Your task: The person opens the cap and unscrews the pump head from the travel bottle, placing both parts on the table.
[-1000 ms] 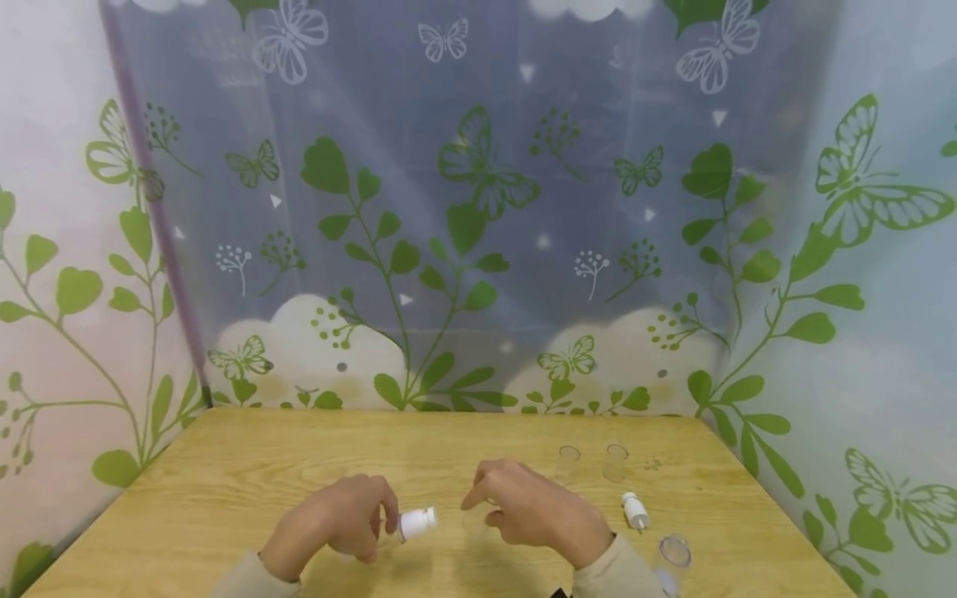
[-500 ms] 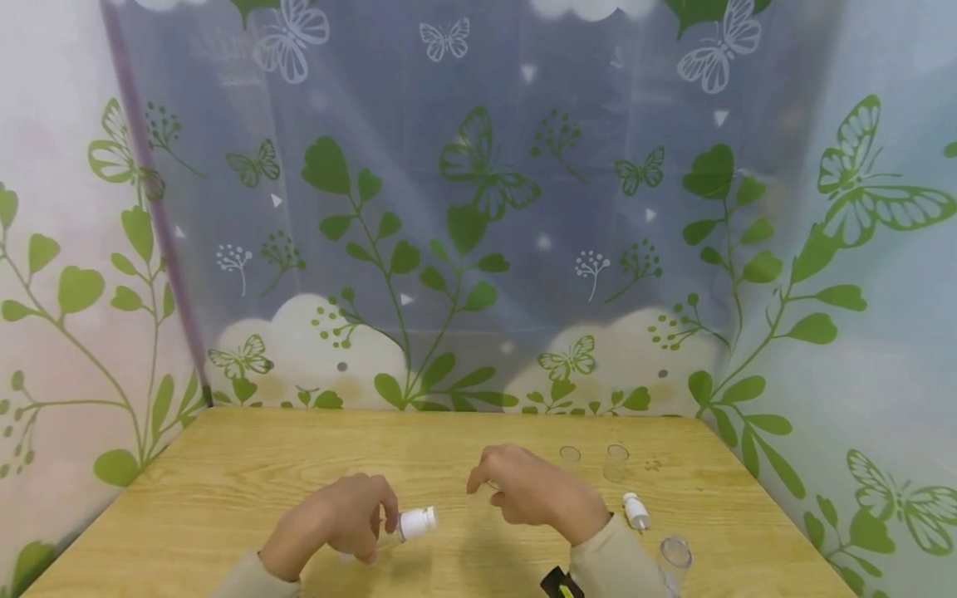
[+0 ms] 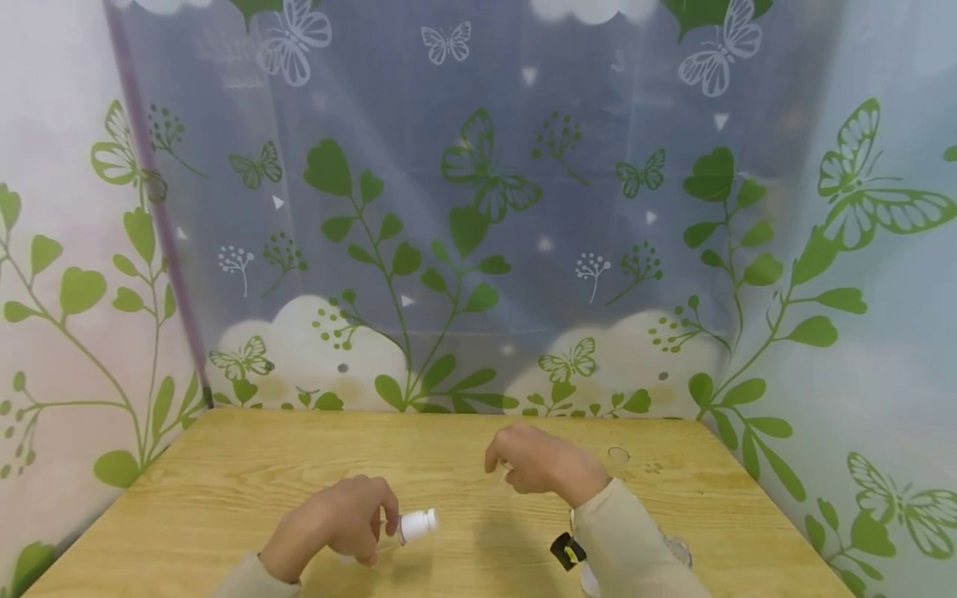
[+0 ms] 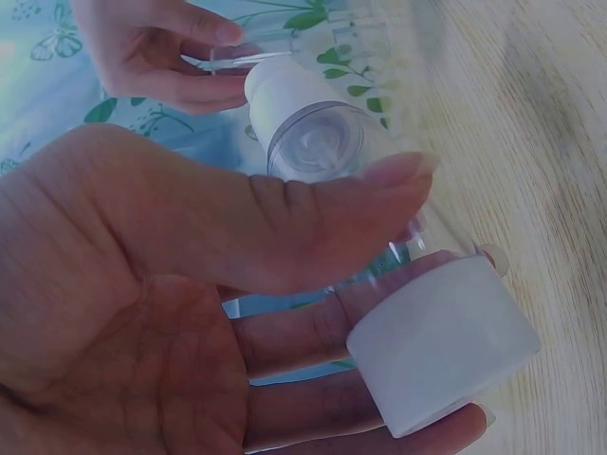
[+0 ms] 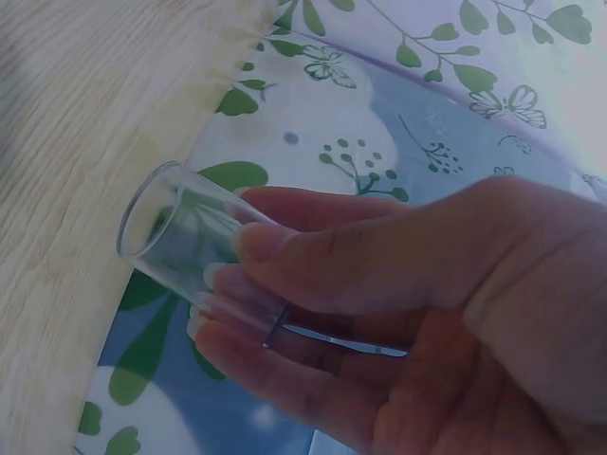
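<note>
My left hand point(image 3: 336, 519) holds a small clear pump bottle point(image 3: 419, 525) tilted over the table, its white top pointing right. In the left wrist view, the thumb lies across the clear body, with the white base point(image 4: 446, 346) towards the fingertips and the white pump top point(image 4: 289, 95) at the far end. Farther back and to the right, my right hand point(image 3: 549, 461) pinches a clear open-ended cap point(image 5: 180, 227) between thumb and fingers. Its round rim faces away from the palm in the right wrist view. In the head view this cap is mostly hidden by the hand.
At the back right stands a clear cup point(image 3: 618, 455), beside some small clear pieces point(image 3: 654, 468). A clear container point(image 3: 679, 550) shows partly from behind the right sleeve point(image 3: 635, 540). A black strap piece point(image 3: 566, 551) hangs at that sleeve. A patterned curtain point(image 3: 449, 249) borders the wooden table point(image 3: 247, 448).
My right hand has risen and moved back and to the right with the clear cap. Its sleeve now covers the white pump top lying at the right. The left hand has stayed in place.
</note>
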A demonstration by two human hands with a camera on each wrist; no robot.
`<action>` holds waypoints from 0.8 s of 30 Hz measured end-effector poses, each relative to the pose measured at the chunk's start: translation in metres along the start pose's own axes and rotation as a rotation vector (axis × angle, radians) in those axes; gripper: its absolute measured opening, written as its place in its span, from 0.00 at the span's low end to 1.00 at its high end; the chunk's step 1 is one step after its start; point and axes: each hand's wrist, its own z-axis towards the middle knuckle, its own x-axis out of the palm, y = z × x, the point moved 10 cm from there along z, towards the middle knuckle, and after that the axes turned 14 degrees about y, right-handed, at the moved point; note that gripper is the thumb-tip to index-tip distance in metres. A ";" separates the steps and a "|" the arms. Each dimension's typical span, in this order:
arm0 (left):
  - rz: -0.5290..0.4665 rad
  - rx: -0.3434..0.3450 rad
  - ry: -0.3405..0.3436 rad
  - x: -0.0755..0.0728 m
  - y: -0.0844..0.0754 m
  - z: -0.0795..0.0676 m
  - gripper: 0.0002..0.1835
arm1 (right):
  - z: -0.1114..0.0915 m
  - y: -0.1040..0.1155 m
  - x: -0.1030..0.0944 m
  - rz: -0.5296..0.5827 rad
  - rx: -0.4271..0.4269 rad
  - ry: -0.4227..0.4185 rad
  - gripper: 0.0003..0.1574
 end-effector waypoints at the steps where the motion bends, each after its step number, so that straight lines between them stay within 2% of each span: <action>1: 0.002 0.002 -0.002 0.000 0.000 0.000 0.17 | 0.001 -0.001 0.000 -0.007 0.001 -0.001 0.23; 10: 0.005 0.004 -0.005 0.000 -0.001 -0.001 0.17 | 0.009 -0.020 0.000 0.011 0.056 0.035 0.21; 24: 0.008 -0.003 0.002 -0.001 -0.002 -0.001 0.17 | 0.016 -0.061 0.002 0.046 0.254 0.105 0.20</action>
